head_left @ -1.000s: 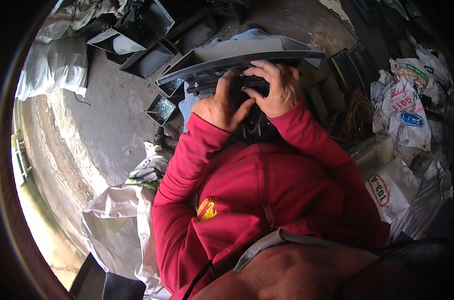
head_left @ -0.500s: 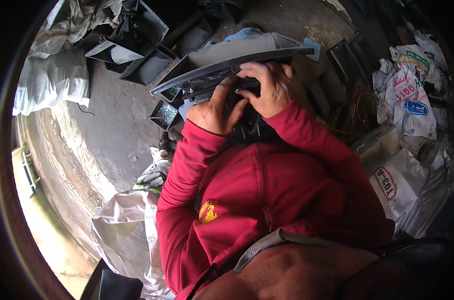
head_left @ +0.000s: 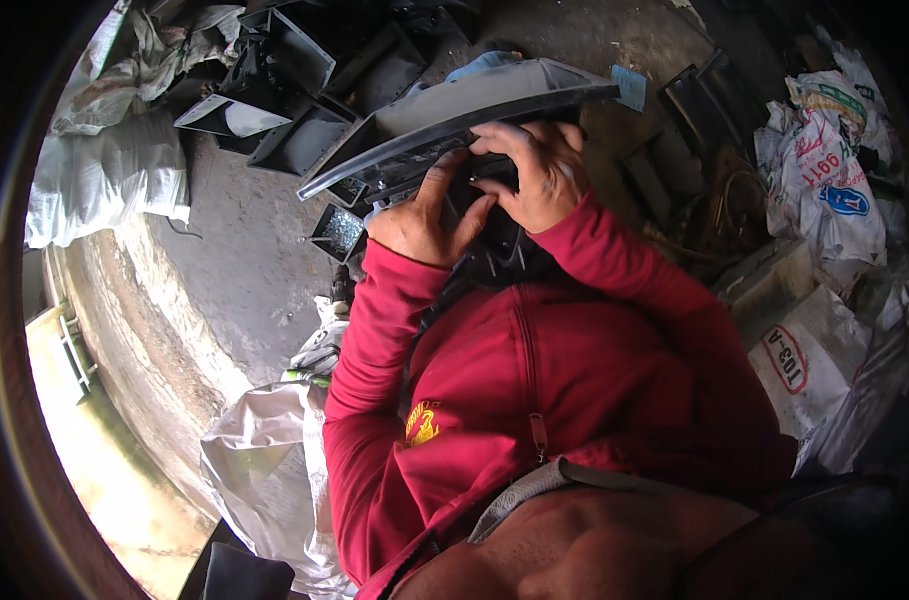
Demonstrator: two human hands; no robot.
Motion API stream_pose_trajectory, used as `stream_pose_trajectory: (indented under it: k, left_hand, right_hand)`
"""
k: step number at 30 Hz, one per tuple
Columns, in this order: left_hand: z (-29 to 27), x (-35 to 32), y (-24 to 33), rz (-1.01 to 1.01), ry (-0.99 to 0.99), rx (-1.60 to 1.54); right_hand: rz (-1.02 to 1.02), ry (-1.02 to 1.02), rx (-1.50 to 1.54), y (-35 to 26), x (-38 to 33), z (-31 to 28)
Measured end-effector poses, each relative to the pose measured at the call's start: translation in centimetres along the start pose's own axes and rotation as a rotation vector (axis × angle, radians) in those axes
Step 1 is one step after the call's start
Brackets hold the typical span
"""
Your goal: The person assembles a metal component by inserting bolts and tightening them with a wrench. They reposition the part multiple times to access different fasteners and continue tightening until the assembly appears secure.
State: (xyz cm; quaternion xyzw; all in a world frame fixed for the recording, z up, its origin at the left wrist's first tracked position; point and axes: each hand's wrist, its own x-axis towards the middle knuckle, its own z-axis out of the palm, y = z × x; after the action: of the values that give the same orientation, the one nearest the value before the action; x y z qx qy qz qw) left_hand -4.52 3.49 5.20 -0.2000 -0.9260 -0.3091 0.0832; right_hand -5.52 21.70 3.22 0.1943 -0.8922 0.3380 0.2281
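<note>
A large dark lamp housing with a grey curved lens [head_left: 454, 115] is held up in front of my chest. My left hand [head_left: 419, 215] grips its lower black back part, fingers pressed against it. My right hand [head_left: 534, 170] wraps over the same black back part just under the lens edge. Both red sleeves come up from below. What sits between my fingers is hidden.
Several similar black housings [head_left: 284, 90] lie piled on the concrete floor at the upper left. White sacks [head_left: 104, 180] lie at the left, printed sacks [head_left: 824, 170] at the right, and a crumpled white bag [head_left: 264, 470] by my left elbow. Metal parts [head_left: 704, 100] are stacked at the upper right.
The housing and both hands have shifted slightly up and left in view. My grip on the black back part stays the same.
</note>
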Motion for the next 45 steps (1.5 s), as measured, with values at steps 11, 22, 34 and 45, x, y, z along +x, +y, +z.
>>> stream_pose_trajectory:
  k: [11, 22, 34, 45]
  left_hand:
    - [-0.1, -0.2, -0.6, -0.021, -0.069, 0.116]
    - [-0.8, 0.5, 0.3, 0.032, 0.004, 0.080]
    - [-0.8, 0.4, -0.5, 0.024, -0.027, 0.201]
    - [-0.4, 1.0, -0.5, 0.137, 0.044, 0.176]
  right_hand:
    - [-0.022, 0.012, -0.007, -0.2, 0.0, 0.1]
    - [-0.013, 0.039, 0.005, 0.2, -0.1, 0.2]
    - [-0.010, 0.031, 0.016, 0.0, -0.1, 0.2]
    - [-0.031, 0.045, -0.011, 0.4, -0.1, 0.3]
